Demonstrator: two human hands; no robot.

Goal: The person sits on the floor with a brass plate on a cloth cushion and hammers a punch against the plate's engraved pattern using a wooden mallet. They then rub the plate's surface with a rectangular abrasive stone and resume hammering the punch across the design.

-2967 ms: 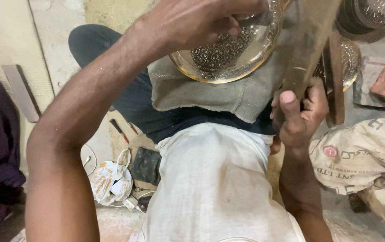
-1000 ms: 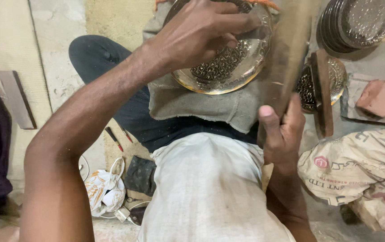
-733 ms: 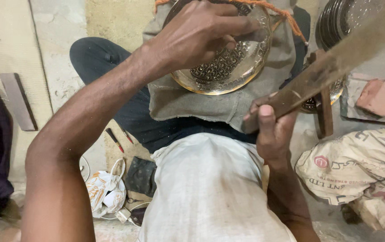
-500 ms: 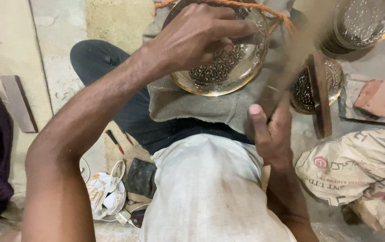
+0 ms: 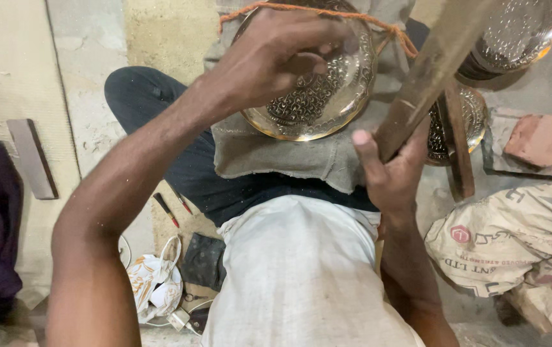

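Your left hand (image 5: 276,61) is pressed down with fingers closed over the round, shiny embossed brass plate (image 5: 317,96), sitting upper centre of the frame on a grey-brown burlap cloth (image 5: 276,154) over your lap. Your right hand (image 5: 388,177) is clamped tight round the long brown wooden stick (image 5: 433,71), which angles toward the upper right. The plate looks thin, stiff and a bit slippery, probably dents easily, so pinning it by the rim seems the safest hold. Stacked brass plates (image 5: 520,32) sit upper right, a printed white sack (image 5: 514,238) lower right. Compared with half a second ago, the stick has come back down closer to the plate; your left hand hasn't budged.
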